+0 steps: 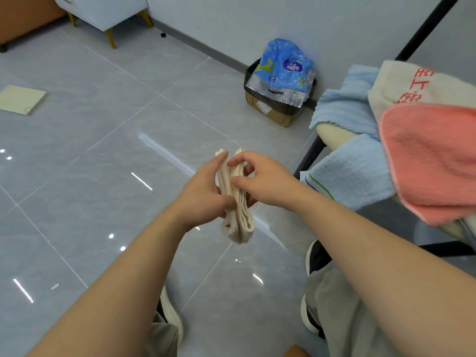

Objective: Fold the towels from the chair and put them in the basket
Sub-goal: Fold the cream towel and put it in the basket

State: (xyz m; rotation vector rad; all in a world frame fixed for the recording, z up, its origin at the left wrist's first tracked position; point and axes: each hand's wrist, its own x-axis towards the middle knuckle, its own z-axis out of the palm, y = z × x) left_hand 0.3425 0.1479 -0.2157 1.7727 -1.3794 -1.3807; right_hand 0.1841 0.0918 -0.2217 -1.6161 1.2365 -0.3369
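Note:
A small cream towel (pixel 238 217), folded into a narrow thick bundle, hangs upright in mid-air above the floor. My left hand (pixel 203 191) grips its left side, fingers curled behind it. My right hand (pixel 260 180) pinches the top and middle of the bundle from the right. On the chair (pixel 332 132) at the right lie a pink towel (pixel 432 161), a cream towel with red lettering (pixel 417 81) and light blue towels (pixel 345 109). No basket is in view.
A cardboard box (pixel 273 109) lined with a black bag and holding a blue plastic package stands by the wall. A white cabinet on gold legs (pixel 103 11) is at the back left. A flat beige board (pixel 22 99) lies on the grey tiled floor.

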